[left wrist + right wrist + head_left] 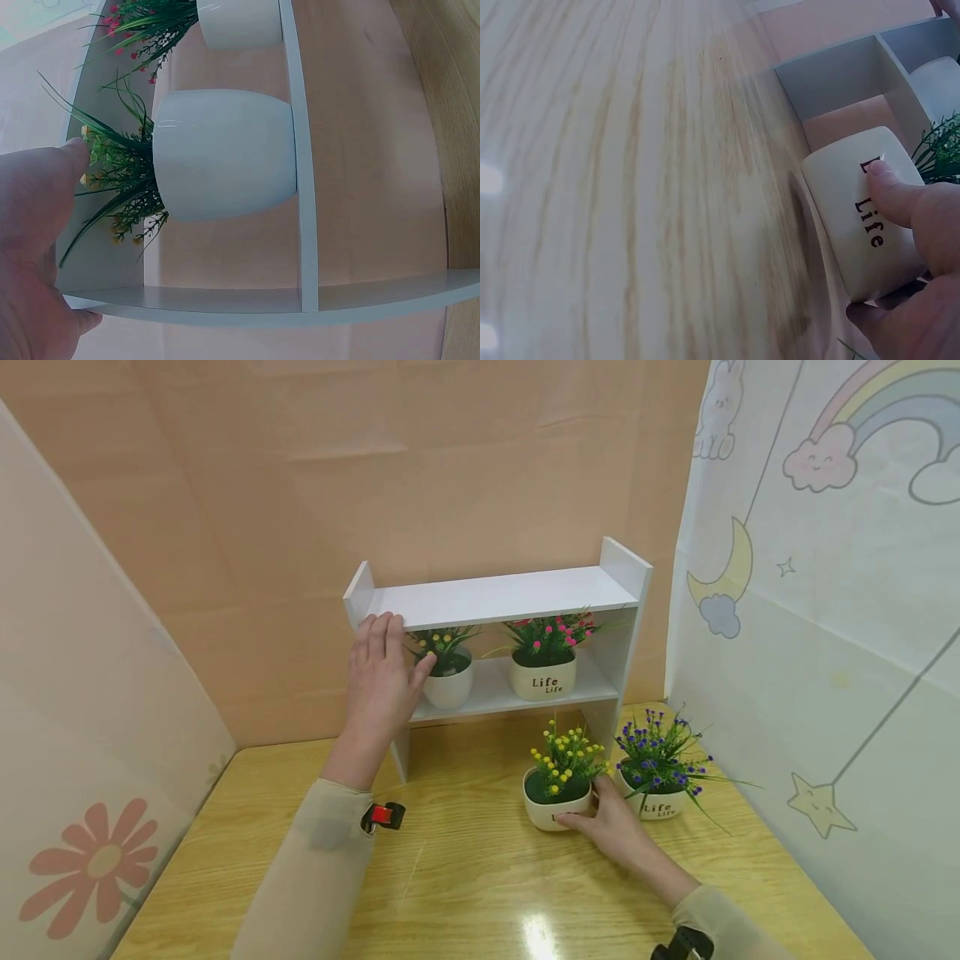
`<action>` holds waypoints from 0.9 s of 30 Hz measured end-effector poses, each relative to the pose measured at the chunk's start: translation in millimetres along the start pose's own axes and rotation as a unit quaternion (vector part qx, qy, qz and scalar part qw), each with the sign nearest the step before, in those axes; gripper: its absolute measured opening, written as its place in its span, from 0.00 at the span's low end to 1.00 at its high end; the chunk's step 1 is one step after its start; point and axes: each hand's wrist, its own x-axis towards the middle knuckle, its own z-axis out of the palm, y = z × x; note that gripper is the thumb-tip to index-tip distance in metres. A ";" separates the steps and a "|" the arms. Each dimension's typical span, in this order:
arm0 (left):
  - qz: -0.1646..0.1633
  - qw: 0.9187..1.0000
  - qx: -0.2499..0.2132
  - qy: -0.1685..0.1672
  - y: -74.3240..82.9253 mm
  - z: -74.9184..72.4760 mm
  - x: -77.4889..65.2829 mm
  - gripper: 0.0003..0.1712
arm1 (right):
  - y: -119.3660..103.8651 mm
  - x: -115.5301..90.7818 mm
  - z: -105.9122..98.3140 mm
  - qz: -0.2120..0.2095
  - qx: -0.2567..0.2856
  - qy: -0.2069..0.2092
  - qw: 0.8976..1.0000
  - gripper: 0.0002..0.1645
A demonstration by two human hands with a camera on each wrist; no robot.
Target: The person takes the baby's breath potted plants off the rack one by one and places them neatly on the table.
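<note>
My right hand (618, 831) grips a white "Life" pot (866, 225) of yellow flowers (562, 764), thumb on the lettered front and fingers at its right side. The pot is in front of the shelf's lower right; whether its base touches the table I cannot tell. My left hand (382, 681) rests on the front left corner of a white two-tier shelf (502, 597), fingers over the upper board's edge and thumb out to the right. Just beside that thumb, on the middle board, stands a white pot (225, 154) with yellow-flowered greenery. To its right is a "Life" pot (543, 677) with pink and red flowers.
A "Life" pot (660, 806) with blue-purple flowers stands on the wooden table (450, 877), close to my right hand. Behind the shelf hangs an orange-brown backdrop (262, 527). Printed white panels (840, 610) stand on both sides.
</note>
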 end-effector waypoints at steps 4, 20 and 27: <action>0.000 1.000 -0.001 -0.001 0.2 -0.1 -0.2 0.46 | 3.0 -0.1 -1.0 -0.003 -0.008 0.000 1.000 0.53; -0.010 1.000 -0.009 -0.011 1.5 -2.3 -0.1 0.46 | 9.2 1.4 -2.7 0.001 -0.026 -0.009 1.000 0.55; -0.010 1.000 -0.005 -0.014 1.2 -2.3 -0.3 0.47 | 8.4 -3.1 -5.2 0.003 -0.042 -0.021 0.999 0.57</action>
